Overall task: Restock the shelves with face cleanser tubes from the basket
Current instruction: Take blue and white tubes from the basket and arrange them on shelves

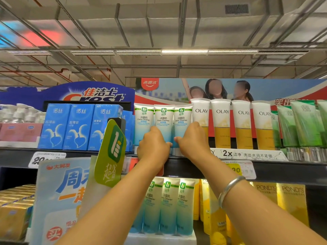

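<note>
Three white-and-blue face cleanser tubes stand side by side on the top shelf [194, 167]: a left tube [143, 119], a middle tube [163, 120] and a right tube [182, 118]. Both arms are raised to them. My left hand [153, 147] grips the lower part of the middle tube, thumb on its right side. My right hand [192, 140] grips the lower part of the right tube, with the thumb on its left and the fingers between it and the first Olay tube [200, 112]. The hands hide the tubes' caps. No basket is in view.
More Olay tubes [243, 121] and green tubes [300, 124] fill the top shelf to the right, blue boxes [79, 126] to the left. A green hanging sign [111, 152] juts out by my left forearm. The shelf below holds more face cleanser tubes [167, 204] and yellow Pond's boxes [292, 200].
</note>
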{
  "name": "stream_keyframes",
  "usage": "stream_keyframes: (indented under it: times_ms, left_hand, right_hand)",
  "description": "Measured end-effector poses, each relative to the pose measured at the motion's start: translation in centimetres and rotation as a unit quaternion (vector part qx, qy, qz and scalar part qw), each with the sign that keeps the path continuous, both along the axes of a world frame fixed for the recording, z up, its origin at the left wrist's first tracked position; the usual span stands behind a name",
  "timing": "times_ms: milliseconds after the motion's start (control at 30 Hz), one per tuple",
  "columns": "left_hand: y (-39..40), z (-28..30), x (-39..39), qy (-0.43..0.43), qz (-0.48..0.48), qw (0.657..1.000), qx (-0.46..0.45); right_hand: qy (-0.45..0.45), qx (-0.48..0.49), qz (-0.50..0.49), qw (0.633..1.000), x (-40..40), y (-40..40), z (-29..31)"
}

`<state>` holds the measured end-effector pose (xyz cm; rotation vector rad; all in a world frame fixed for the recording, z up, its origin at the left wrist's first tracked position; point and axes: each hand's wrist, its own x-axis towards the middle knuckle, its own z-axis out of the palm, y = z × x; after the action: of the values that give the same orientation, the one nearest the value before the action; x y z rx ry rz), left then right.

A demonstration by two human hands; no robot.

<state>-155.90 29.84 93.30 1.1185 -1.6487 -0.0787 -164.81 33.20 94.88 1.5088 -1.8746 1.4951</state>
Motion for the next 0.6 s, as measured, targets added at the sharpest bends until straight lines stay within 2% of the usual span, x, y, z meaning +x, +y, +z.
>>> stream_keyframes:
  times_ms: [133, 600]
  left_hand:
    - [-0.02, -0.04, 0.08, -0.002, -0.003, 1.0, -0.006]
    - [0.24, -0.02, 0.33, -0.014, 0.008, 1.0, 0.011]
  right_hand:
    - [0.017, -0.004, -0.017, 1.0, 0.05, 0.02, -0.25]
    - [-0.012, -0.019, -0.013, 1.0, 0.05, 0.01, -0.62]
